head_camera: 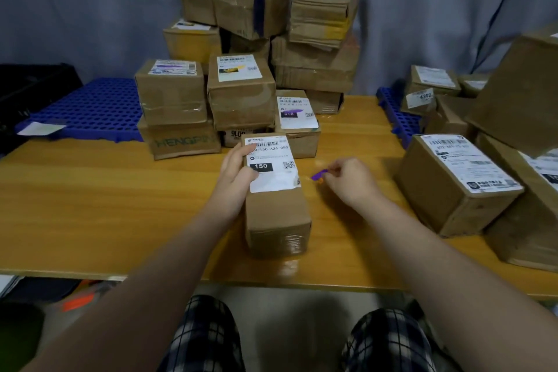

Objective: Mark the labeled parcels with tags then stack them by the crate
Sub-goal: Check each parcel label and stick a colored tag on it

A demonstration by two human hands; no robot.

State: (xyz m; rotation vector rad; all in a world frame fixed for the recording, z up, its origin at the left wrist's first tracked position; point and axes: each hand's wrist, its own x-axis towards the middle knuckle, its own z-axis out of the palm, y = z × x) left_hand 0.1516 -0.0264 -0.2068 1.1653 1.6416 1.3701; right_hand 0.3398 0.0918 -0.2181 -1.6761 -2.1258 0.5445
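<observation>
Your left hand grips the far left edge of the parcel, thumb pressing on its label, so the box cannot slide while you work. Your right hand, just right of the box and apart from it, pinches a purple tag, poised to go onto that label; the orange speck beneath it is perhaps backing paper. Tagged parcels stand stacked just beyond your left hand, beside the blue crate.
</observation>
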